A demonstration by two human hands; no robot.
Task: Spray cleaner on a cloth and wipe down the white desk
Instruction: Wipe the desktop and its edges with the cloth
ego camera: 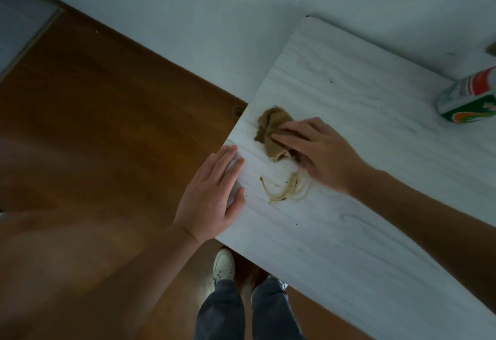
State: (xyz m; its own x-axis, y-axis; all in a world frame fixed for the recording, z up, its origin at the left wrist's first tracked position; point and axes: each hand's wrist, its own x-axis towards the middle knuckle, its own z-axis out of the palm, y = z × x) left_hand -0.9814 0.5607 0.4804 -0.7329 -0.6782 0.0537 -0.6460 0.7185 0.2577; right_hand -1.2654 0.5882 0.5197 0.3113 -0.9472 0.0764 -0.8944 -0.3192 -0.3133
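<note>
A crumpled brown cloth [271, 130] lies on the white desk [349, 245] near its left edge. My right hand [319, 152] presses flat on the cloth, fingers spread over it. Just below the cloth a brownish smear [287, 189] streaks the desk top. My left hand [214, 194] rests flat on the desk's left edge, fingers apart, holding nothing. The cleaner bottle [469, 95], green and white with a red band, lies at the desk's far right, partly cut off by the frame.
A brown wooden floor [94, 138] lies to the left of the desk, with a white wall [188, 4] behind. My legs in jeans and a white shoe [223, 267] stand at the desk's near corner.
</note>
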